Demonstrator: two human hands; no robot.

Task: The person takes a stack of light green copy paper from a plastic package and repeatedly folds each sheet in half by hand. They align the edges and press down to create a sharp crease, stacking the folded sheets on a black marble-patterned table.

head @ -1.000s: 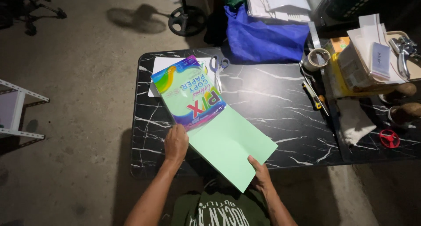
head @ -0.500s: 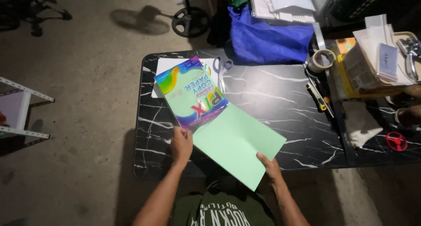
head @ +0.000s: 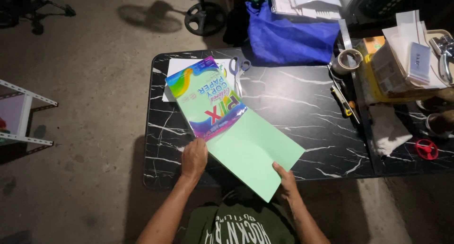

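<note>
**Green sheet half out of its pack, both hands on the paper**

Black marbled surface (head: 302,97), rectangular, carries everything; it stands on a bare concrete floor (head: 94,83); a blue cloth bag (head: 288,38) slumps at its far edge, and a heap of boxes and papers (head: 402,64) crowds the right end.

Pack of coloured paper (head: 205,99) lies slanted on the left half of the surface, its open end towards the person; a white sheet (head: 172,76) shows under its far corner; green sheet (head: 255,151) sticks out of that open end, its near corner past the surface edge and over the person's lap; the slant appears to let the sheet slide straight towards the body.

Left hand (head: 195,158) lies flat on the near end of the pack, fingers together, palm down; judged to be pinning the wrapper so it does not travel with the sheet; right hand (head: 285,181) has the sheet's near right edge, thumb on top, fingers under and hidden; grip closed on the paper, a light pinch by the look of it.

Smaller items, all apart from the hands: white rag (head: 385,128) right of centre; tape roll (head: 347,60) at the far right; scissors (head: 238,71) just beside the pack's far edge; yellow-handled cutter (head: 344,102); small red wheel-shaped part (head: 427,149) at the right end.
</note>
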